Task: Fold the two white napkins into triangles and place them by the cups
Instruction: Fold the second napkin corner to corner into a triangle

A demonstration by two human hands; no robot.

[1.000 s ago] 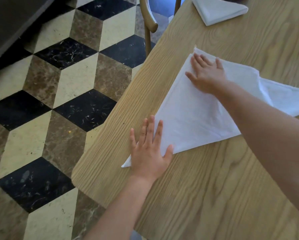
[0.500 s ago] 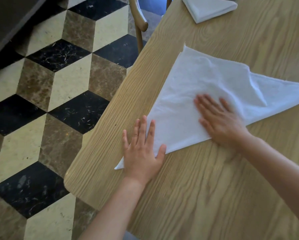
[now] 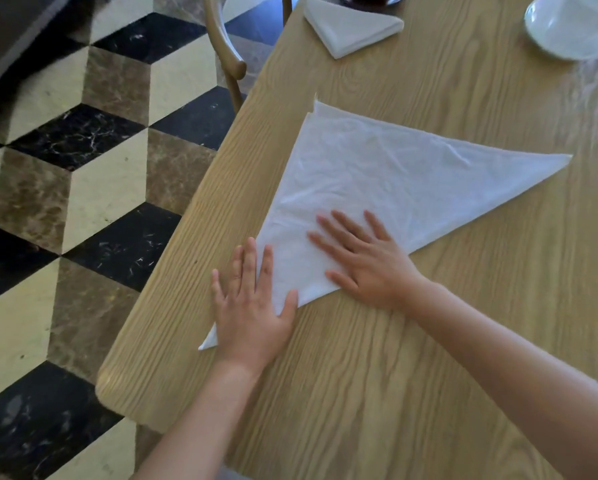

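Got both hands, left (image 3: 251,308) and right (image 3: 367,259), spread flat pressing the second napkin (image 3: 405,178); next I'd fold it smaller.

A dining room, perhaps in a restaurant or home. A wooden tabletop (image 3: 429,341) holds a white plate (image 3: 567,29). A wooden chair (image 3: 226,60) stands on patterned marble floor (image 3: 83,168).

Napkin (image 3: 394,178) lies flat on the table (image 3: 377,393) as a triangle, one tip at the near-left table edge, one far right. Left hand (image 3: 252,306) rests flat on the near tip; right hand (image 3: 367,261) flat on the cloth just to its right. Folded napkin (image 3: 353,29) sits farther back. Plate (image 3: 567,29) far right, possibly covered. Chair (image 3: 226,53) stands left of the table's far part.
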